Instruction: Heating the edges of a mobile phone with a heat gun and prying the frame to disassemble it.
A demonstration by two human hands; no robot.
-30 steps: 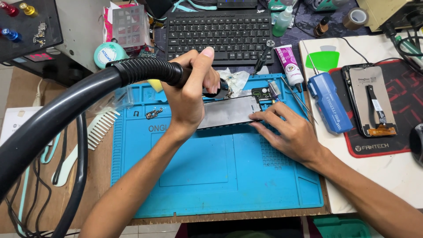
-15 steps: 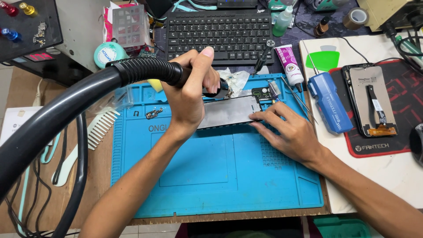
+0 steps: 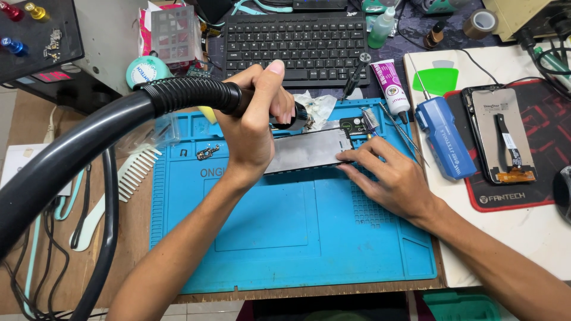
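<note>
On the blue silicone work mat (image 3: 285, 238) at a crowded repair bench, I watch my left hand (image 3: 253, 128) wrap fully closed around the handle of a hot-air tool (image 3: 262, 107), its thick black hose (image 3: 89, 148) arcing off to the left, the nozzle tip aimed down at the upper edge of a flat grey phone panel (image 3: 306, 151) lying near the top of the mat. My right hand (image 3: 389, 178) lies open and flat, fingertips (image 3: 345, 156) pressed on the panel's right end to pin it, gripping nothing. Just beside that end sit a small brush (image 3: 370, 119) and thin metal tweezers (image 3: 401, 134), with a pink-and-white glue tube (image 3: 389, 89) and a blue hand-held tool (image 3: 445, 139) close by; a second phone (image 3: 499, 134) rests face-open on the red pad (image 3: 535, 190) to the right. From here I judge the risks plain: the nozzle sits near my pinning fingertips, so a small drift could scorch them; lingering in one spot could overheat the panel; and the heavy hose could tug the handle off its line.
</note>
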